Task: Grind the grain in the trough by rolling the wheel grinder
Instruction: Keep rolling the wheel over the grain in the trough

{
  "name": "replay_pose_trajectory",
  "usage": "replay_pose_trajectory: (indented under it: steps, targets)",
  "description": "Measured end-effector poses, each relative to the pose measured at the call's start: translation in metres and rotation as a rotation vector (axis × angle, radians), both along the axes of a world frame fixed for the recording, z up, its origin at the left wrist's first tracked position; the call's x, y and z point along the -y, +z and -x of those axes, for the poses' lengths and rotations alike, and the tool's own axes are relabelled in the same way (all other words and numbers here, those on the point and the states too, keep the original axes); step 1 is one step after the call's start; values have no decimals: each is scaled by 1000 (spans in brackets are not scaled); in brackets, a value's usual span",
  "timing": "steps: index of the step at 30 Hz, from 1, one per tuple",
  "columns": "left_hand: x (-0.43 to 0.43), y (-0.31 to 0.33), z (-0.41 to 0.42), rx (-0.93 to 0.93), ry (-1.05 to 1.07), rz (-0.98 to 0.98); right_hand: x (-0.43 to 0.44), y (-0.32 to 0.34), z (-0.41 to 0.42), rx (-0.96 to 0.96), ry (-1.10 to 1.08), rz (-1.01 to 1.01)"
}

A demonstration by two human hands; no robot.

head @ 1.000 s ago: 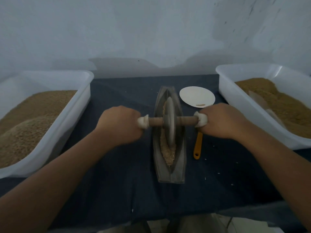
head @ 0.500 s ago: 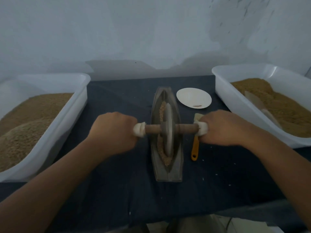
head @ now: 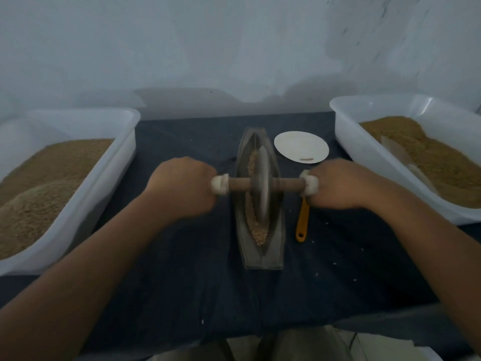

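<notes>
A grey boat-shaped trough [head: 272,243] lies lengthwise in the middle of the dark cloth, with brown grain [head: 259,234] along its groove. The wheel grinder [head: 262,183], a thin grey disc on a wooden axle, stands upright in the groove near the trough's middle. My left hand [head: 182,187] grips the axle's left end, where a white wrapping shows. My right hand [head: 341,185] grips the right end in the same way. The wheel looks blurred from motion.
A white tub [head: 114,162] of brown grain stands at the left and another white tub [head: 364,152] at the right. A white plate [head: 302,145] lies behind my right hand. An orange-handled tool [head: 302,222] lies right of the trough. Loose grains dot the cloth.
The wheel rolled toward me along the trough, then back away toward its middle, with both hands keeping hold of the axle ends.
</notes>
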State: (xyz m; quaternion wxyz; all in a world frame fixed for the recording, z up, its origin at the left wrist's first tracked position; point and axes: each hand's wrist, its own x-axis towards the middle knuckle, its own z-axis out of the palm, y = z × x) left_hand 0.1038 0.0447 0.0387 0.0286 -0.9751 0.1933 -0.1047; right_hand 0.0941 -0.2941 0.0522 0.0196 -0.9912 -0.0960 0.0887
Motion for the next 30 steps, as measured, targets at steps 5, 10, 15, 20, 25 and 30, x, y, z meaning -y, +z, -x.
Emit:
replay_pose_trajectory:
  steps: [5, 10, 15, 20, 25, 30]
  targets:
    - [2, -1, -8, 28, 2, 4, -3, -4, 14, 62, 0, 3]
    - [22, 9, -59, -47, 140, 92, -22, 4, -37, 356, -122, 79]
    - [15, 4, -37, -42, 94, 63, -18, 4, -25, 242, -73, 77]
    - [-6, -7, 10, 65, -22, 20, 2, 0, 24, 26, 24, -44]
    - [15, 5, -29, 10, 91, 44, -13, -7, -11, 250, -90, 8]
    - [20, 7, -47, -66, 135, 105, -20, -2, -37, 364, -99, 72]
